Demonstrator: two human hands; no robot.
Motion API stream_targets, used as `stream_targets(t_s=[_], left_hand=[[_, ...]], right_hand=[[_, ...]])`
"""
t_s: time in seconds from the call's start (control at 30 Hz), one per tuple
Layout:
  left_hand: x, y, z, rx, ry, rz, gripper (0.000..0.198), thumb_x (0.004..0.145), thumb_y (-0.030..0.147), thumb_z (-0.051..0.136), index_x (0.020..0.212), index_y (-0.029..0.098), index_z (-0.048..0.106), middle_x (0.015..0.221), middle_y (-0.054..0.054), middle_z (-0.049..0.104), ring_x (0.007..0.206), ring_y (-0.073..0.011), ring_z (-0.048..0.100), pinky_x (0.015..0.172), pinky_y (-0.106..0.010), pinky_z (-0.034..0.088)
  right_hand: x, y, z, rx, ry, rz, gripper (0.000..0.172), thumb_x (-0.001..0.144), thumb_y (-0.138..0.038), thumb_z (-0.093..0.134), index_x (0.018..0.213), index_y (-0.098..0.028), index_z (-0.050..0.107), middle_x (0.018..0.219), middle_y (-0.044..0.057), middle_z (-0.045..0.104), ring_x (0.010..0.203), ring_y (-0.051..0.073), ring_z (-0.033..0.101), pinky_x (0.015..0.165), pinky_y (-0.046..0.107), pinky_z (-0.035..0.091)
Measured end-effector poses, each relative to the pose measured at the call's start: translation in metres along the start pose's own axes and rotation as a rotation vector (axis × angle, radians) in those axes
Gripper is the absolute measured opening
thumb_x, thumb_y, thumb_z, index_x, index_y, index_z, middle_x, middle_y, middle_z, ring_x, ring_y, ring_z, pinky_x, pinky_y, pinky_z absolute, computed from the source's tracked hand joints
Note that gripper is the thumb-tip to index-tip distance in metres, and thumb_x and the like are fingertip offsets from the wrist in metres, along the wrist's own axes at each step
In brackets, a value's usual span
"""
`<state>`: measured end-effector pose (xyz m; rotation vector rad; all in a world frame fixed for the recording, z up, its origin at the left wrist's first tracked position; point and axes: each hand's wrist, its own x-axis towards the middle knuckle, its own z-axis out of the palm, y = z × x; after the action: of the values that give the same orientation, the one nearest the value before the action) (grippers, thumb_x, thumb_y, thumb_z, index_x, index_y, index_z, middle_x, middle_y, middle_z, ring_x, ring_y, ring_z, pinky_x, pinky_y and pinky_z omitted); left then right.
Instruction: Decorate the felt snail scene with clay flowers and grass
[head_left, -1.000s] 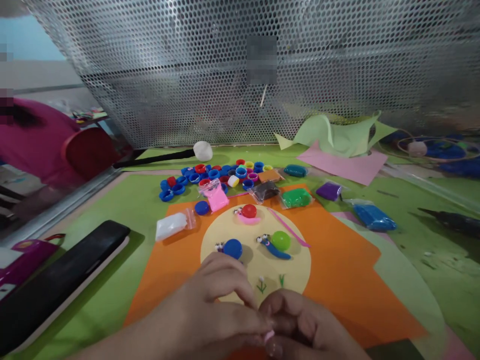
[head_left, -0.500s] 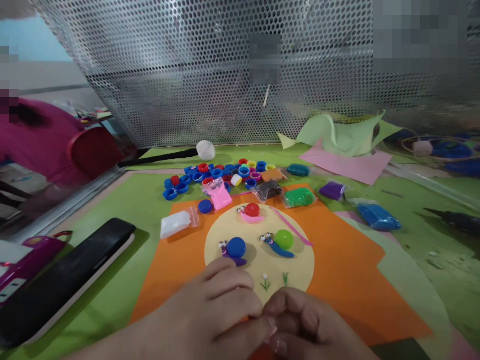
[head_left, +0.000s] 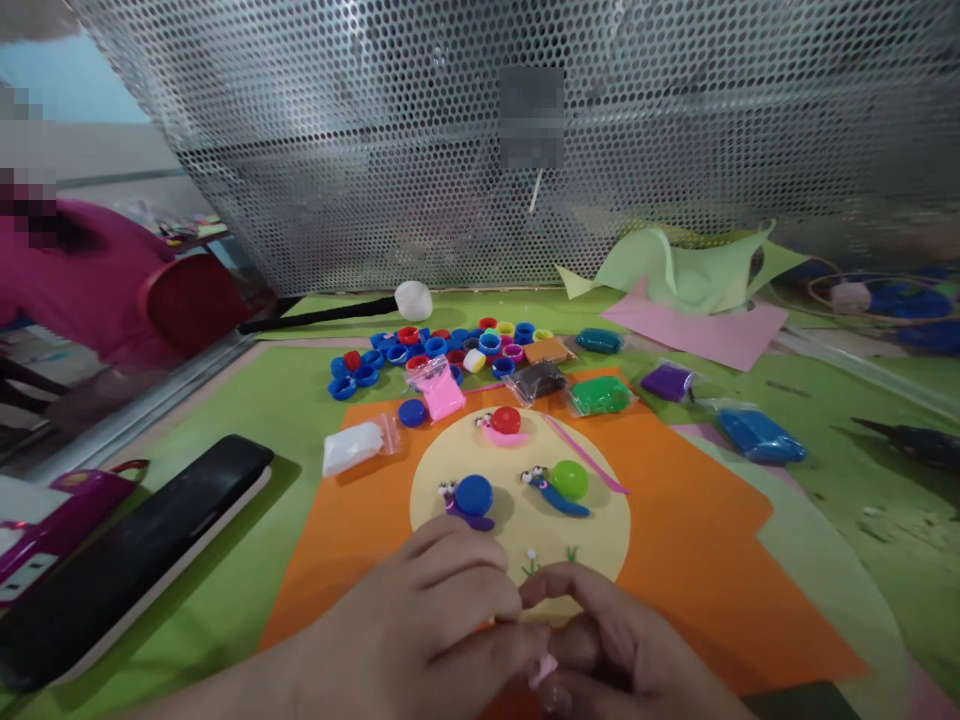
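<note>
Small pink clay piece [head_left: 541, 668], pinched at the spot where the fingertips of both hands meet, low and close to the body. Mostly covered by fingers, only a sliver in view. Probably soft and sticky modelling clay: next to no weight, easy to dent or smear, likely to cling to skin. Best taken lightly at its two ends with the fingertip pads, not squeezed across the middle. Seems a short strip, long axis slanting from the left thumb up toward the right fingers; too little visible for certainty.

Left hand [head_left: 427, 620] curled nearly closed, thumb and forefinger nipping one end of the piece. Right hand [head_left: 622, 650] likewise curled in, fingertips bent onto the other end, knuckles raised.

Just beyond the fingertips, a yellow paper disc [head_left: 607, 525] on an orange sheet [head_left: 697, 560]. On the disc, ahead of the left hand, a snail with a blue cap [head_left: 472, 495]; ahead of the right hand, a snail with a green cap [head_left: 569, 480]; farther out, a snail with a red cap [head_left: 506, 421].

Beyond those, bagged clay: white [head_left: 352, 447], pink [head_left: 441, 396], green [head_left: 600, 395], purple [head_left: 664, 381], blue [head_left: 761, 436]. Farther still, a heap of bottle caps [head_left: 420, 350] before a perforated metal screen [head_left: 337, 150].

Well off to the left of the left hand, a black case [head_left: 135, 560] and another person's magenta sleeve [head_left: 82, 290].
</note>
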<state>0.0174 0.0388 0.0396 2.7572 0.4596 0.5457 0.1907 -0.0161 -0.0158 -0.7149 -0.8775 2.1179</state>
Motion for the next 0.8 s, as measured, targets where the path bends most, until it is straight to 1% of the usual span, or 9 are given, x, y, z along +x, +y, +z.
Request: stream_targets(t_s=[0.07,0.23,0.3,0.4,0.47,0.57,0.63,0.73,0.8], left_hand=[[-0.002,-0.003,0.005,0.01,0.035,0.029,0.03,0.093,0.018,0.034,0.077,0.018,0.06,0.069,0.002,0.058,0.071,-0.0133,0.046,0.072,-0.025,0.034],[-0.005,-0.004,0.01,0.063,-0.005,0.071,0.033,0.092,0.014,0.029,0.077,0.016,0.059,0.071,-0.003,0.059,0.074,-0.0165,0.048,0.072,-0.029,0.036],[-0.005,-0.002,0.009,0.063,-0.003,0.074,0.032,0.091,0.012,0.029,0.078,0.016,0.059,0.073,-0.004,0.06,0.075,-0.017,0.049,0.072,-0.029,0.037],[-0.004,-0.002,0.007,0.014,0.023,0.056,0.021,0.087,0.012,0.041,0.079,0.015,0.06,0.072,-0.002,0.059,0.073,-0.0152,0.05,0.07,-0.026,0.041],[-0.002,-0.004,0.002,-0.117,0.089,-0.046,0.012,0.082,0.01,0.052,0.08,0.016,0.061,0.073,-0.001,0.058,0.072,-0.012,0.052,0.068,-0.021,0.044],[0.001,-0.01,-0.008,-0.435,0.213,-0.326,0.017,0.077,0.006,0.055,0.082,0.02,0.064,0.077,0.001,0.058,0.073,-0.0087,0.056,0.068,-0.017,0.046],[0.002,-0.012,-0.013,-0.649,0.273,-0.455,0.018,0.078,0.009,0.055,0.082,0.022,0.067,0.077,0.0,0.059,0.072,-0.0086,0.058,0.065,-0.016,0.047],[0.002,-0.013,-0.014,-0.931,0.265,-0.541,0.014,0.081,0.018,0.057,0.082,0.023,0.07,0.073,-0.001,0.057,0.064,-0.0082,0.054,0.059,-0.018,0.047],[0.002,-0.012,-0.012,-1.046,0.237,-0.562,0.014,0.083,0.023,0.056,0.083,0.021,0.07,0.071,-0.001,0.055,0.06,-0.008,0.052,0.059,-0.02,0.047]], right_hand=[[0.0,0.0,0.001,-0.014,0.007,-0.001,0.044,0.071,-0.04,0.069,0.096,-0.019,0.04,0.056,-0.01,0.045,0.043,0.001,0.029,0.043,0.015,0.02],[0.0,0.001,0.0,-0.062,0.056,0.034,0.051,0.067,-0.047,0.07,0.097,-0.018,0.041,0.055,-0.009,0.046,0.046,0.003,0.035,0.045,0.015,0.023],[0.0,0.0,0.001,-0.071,0.09,0.031,0.05,0.067,-0.047,0.07,0.097,-0.018,0.042,0.055,-0.01,0.045,0.048,0.003,0.037,0.046,0.014,0.025],[-0.002,-0.002,0.003,-0.071,0.073,0.026,0.044,0.069,-0.045,0.069,0.091,-0.019,0.042,0.058,-0.009,0.047,0.047,0.002,0.036,0.047,0.014,0.026],[-0.003,-0.003,0.005,-0.087,0.076,0.03,0.042,0.07,-0.046,0.068,0.089,-0.019,0.042,0.063,-0.006,0.052,0.048,0.002,0.038,0.048,0.015,0.029],[-0.002,-0.003,0.005,-0.112,0.126,0.057,0.043,0.07,-0.049,0.067,0.09,-0.019,0.043,0.068,-0.003,0.058,0.053,0.004,0.046,0.054,0.016,0.034],[0.0,-0.001,0.004,-0.108,0.104,0.081,0.048,0.066,-0.052,0.068,0.09,-0.02,0.042,0.065,-0.004,0.056,0.052,0.004,0.045,0.053,0.016,0.034],[0.002,0.0,0.003,-0.12,0.07,0.09,0.054,0.059,-0.055,0.071,0.087,-0.02,0.041,0.063,-0.005,0.055,0.048,0.003,0.038,0.047,0.016,0.028],[0.001,-0.003,0.005,-0.161,0.11,0.09,0.051,0.063,-0.055,0.069,0.087,-0.02,0.042,0.065,-0.004,0.056,0.049,0.004,0.036,0.048,0.016,0.026]])
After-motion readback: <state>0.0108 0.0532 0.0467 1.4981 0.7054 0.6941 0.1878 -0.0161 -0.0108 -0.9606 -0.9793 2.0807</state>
